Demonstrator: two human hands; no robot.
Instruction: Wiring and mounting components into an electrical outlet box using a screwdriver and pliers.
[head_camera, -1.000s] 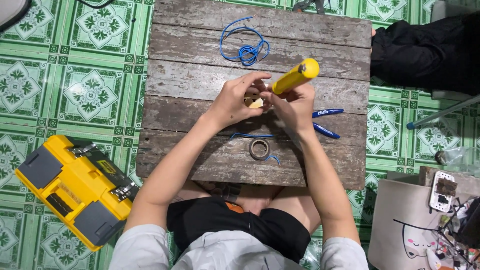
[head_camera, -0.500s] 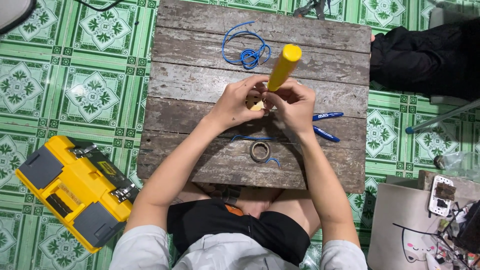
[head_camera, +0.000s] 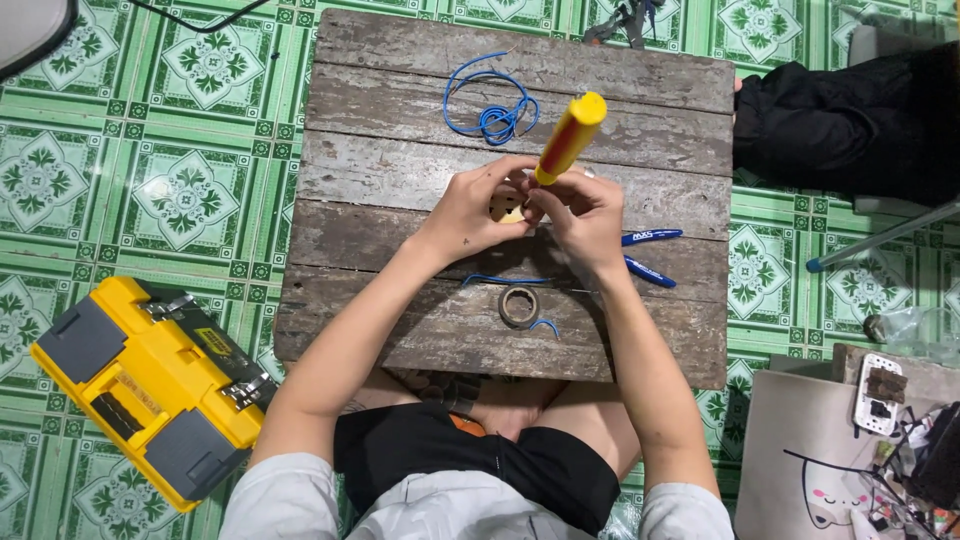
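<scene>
Both hands (head_camera: 540, 210) together, fingers (head_camera: 553, 196) around yellow screwdriver (head_camera: 568, 138), handle tilted up-right.

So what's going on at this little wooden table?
A person sits at a weathered wooden table. The right hand holds a yellow-handled screwdriver, tip down into a small pale part pinched by the left hand. A blue wire coil, a tape roll and blue-handled pliers lie nearby; a yellow toolbox sits on the floor.

bare boards left of the hands (head_camera: 530, 210); blue wire coil (head_camera: 493, 110) blocks beyond.
</scene>
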